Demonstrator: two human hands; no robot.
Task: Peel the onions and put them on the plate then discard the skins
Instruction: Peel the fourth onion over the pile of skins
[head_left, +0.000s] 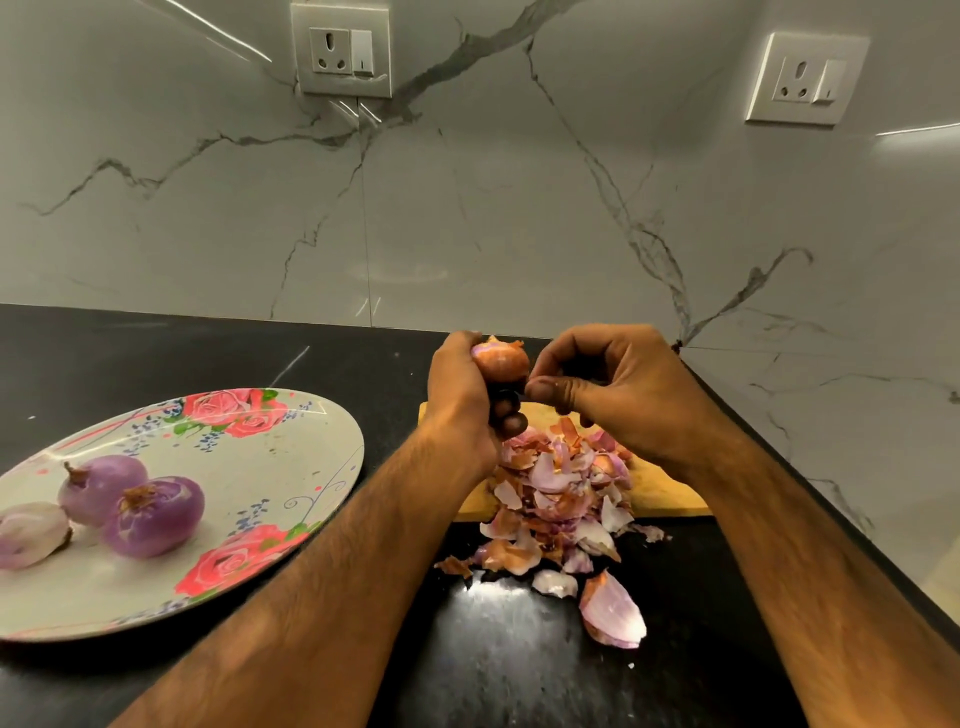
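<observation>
Nearest me, both forearms reach past the skin heap (556, 493), which spills off the cutting board's (670, 499) near edge onto the counter (493, 665); further droppings could scatter it wider. The left hand (462, 395) wraps the one unpeeled onion (501, 358) above the board, and the right hand (613, 384), fingers curled, pinches its right side: a hard tug may pop it loose. I count three peeled onions (153, 514) on one plate (311, 431), left.

Grey-veined marble wall (467, 197); two sockets (340, 54); glossy black counter (182, 348)
</observation>
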